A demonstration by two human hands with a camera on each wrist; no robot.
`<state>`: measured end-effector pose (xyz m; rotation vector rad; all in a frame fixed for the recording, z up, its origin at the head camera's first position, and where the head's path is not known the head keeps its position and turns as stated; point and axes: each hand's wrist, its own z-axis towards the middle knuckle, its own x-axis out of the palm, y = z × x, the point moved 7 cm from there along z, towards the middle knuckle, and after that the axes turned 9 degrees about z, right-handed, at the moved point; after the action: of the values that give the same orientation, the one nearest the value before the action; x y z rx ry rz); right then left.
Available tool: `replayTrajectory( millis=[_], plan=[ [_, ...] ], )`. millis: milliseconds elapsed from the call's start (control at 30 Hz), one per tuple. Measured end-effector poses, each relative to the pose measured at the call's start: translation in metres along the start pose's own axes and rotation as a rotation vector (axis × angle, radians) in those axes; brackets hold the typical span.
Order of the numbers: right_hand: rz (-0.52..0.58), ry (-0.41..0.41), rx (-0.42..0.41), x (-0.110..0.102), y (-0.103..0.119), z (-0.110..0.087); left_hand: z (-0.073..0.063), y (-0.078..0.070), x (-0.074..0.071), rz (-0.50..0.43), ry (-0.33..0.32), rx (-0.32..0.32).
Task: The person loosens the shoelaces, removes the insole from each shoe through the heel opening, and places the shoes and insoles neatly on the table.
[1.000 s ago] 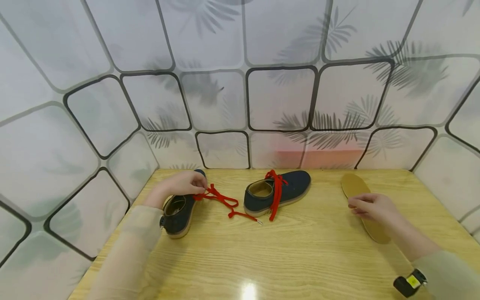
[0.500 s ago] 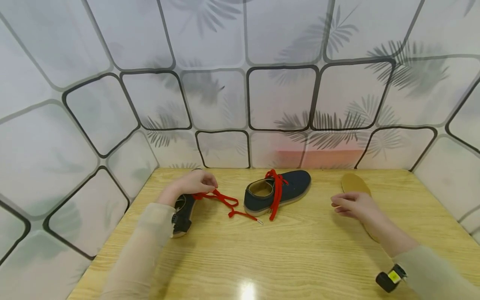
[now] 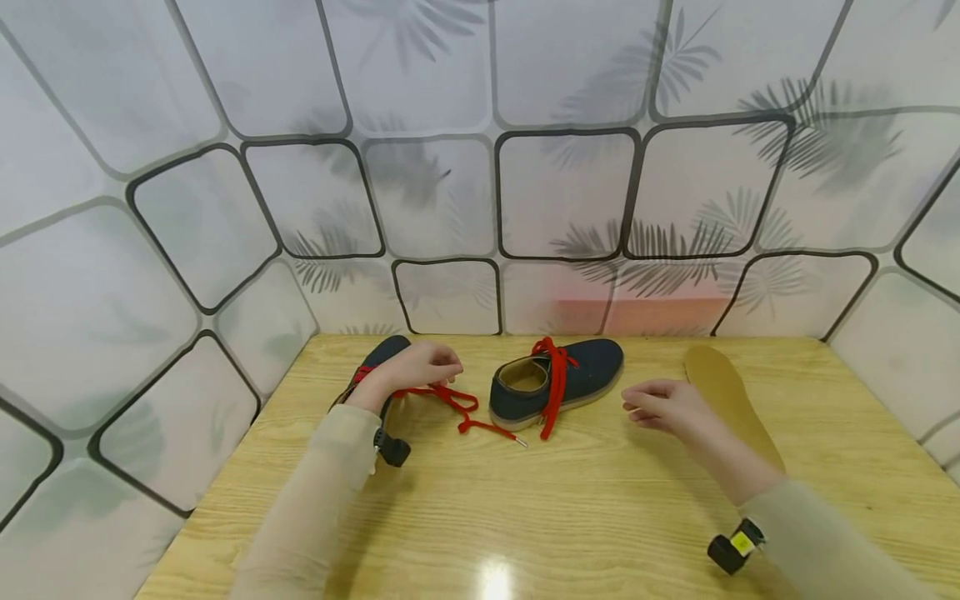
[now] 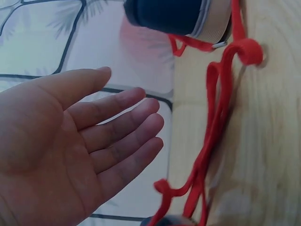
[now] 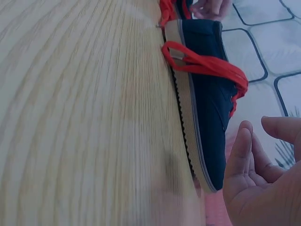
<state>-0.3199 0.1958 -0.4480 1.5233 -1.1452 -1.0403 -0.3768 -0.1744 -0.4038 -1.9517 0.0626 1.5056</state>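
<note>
My left hand (image 3: 414, 367) is above the left navy shoe (image 3: 388, 347) and its loose red lace (image 3: 450, 398). In the left wrist view its fingers (image 4: 127, 125) are relaxed and hold nothing. A second navy shoe (image 3: 592, 372) lies on its sole in the middle, toe to the right, its red lace (image 3: 555, 387) draped over the side. My right hand (image 3: 671, 406) hovers between that shoe's toe and a tan insole (image 3: 731, 396). Its fingers (image 5: 242, 150) are loosely bent with nothing between them. The left forearm hides the heel of the left shoe.
The wooden table (image 3: 540, 508) runs back to a patterned curtain (image 3: 562, 200), which also closes in both sides. One lace end with a metal tip (image 3: 520, 442) lies in front of the middle shoe.
My left hand has moved right, off the left shoe's laces. My right hand has moved left, from over the insole toward the middle shoe. Shoes and insole stay in place.
</note>
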Motion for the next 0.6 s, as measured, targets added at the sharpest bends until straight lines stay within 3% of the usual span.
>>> replayTrajectory(
  millis=[100, 333, 600],
  plan=[
    [0.018, 0.012, -0.013, 0.012, 0.001, 0.005, 0.006, 0.0, 0.005, -0.021, -0.009, -0.01],
    [0.086, 0.02, -0.01, 0.038, 0.004, 0.015, 0.02, 0.001, 0.02, -0.219, -0.02, -0.043],
    [0.118, 0.039, -0.007, 0.063, 0.004, 0.025, 0.035, -0.002, 0.033, -0.278, -0.043, -0.041]
  ],
)
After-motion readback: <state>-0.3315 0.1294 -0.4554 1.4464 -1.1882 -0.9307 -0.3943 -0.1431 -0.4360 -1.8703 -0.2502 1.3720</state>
